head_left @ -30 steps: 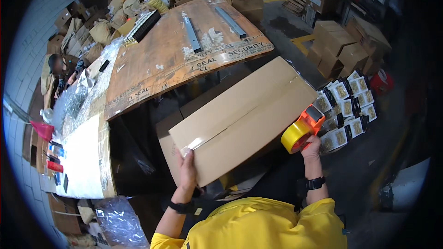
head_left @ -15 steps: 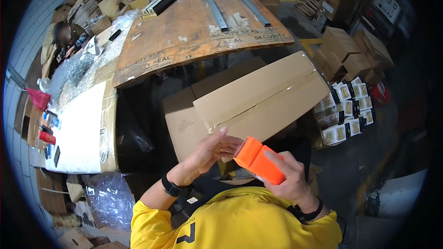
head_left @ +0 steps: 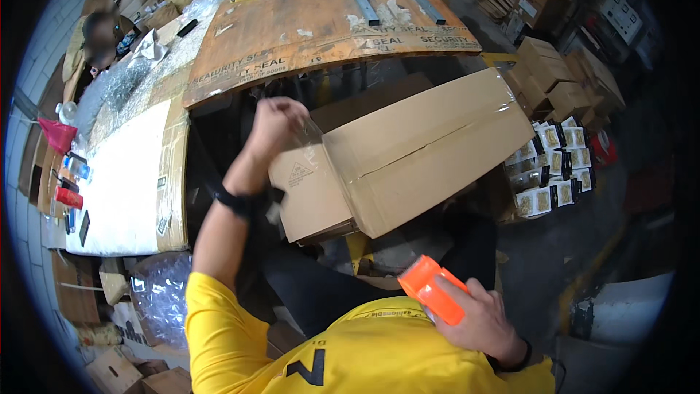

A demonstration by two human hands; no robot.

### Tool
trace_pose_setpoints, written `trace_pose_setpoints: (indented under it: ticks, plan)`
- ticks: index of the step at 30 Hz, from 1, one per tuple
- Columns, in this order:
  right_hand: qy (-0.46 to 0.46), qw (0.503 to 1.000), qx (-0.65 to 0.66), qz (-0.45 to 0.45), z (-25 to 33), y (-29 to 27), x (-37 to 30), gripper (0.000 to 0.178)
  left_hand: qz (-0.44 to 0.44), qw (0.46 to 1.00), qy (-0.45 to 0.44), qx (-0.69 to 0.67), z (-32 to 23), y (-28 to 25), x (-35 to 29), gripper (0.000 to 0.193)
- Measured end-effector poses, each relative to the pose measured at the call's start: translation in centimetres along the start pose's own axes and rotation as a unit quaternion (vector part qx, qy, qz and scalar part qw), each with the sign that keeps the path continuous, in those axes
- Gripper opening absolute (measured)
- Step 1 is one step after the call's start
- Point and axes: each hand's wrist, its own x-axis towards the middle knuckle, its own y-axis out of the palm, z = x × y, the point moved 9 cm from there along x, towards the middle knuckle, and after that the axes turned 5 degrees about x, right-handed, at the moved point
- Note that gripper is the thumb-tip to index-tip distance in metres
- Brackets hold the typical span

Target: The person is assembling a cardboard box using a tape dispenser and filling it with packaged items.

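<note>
Box [head_left: 437,153]: long, plain brown cardboard, its broad top flat and matt; it sits slantwise before the person, just past the dark trouser legs [head_left: 313,277] and close to the table [head_left: 270,14]; what bears it is hidden from me
Seam [head_left: 412,153]: runs lengthwise along the top, parted to a thin dark line in places; clear tape [head_left: 503,108] glints over its right end
End panel [head_left: 313,193]: at the left, brown like the top; a small triangular mark is printed on it
Left hand [head_left: 279,125]: raised by the box's far left corner; fingers curled in together; whether they pinch anything I cannot tell
Right hand [head_left: 481,321]: fingers clamped round the dispenser [head_left: 434,292], before the yellow shirt [head_left: 379,343]
Dispenser: bright orange, smooth, blocky
Table: scuffed, orange-brown top; two straight grey bars [head_left: 361,1] [head_left: 419,0] lie on it
Wrap [head_left: 127,87]: crinkled, see-through, shiny
Packets [head_left: 558,164]: flat pouches, black-topped, golden inside; right of the box
</note>
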Motion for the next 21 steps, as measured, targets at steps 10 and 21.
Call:
trace_pose_setpoints:
  ticks: [10,21]
  plan:
    - [0.028,0.987,0.012,0.158,-1.6,2.1,2.2,0.058,0.149,0.984,-0.066,-0.071,2.6,1.2,3.2,0.012]
    - [0.027,0.962,0.068,0.261,-2.7,4.9,3.8,0.047,0.144,0.988,-0.048,0.003,6.2,3.3,4.3,0.013]
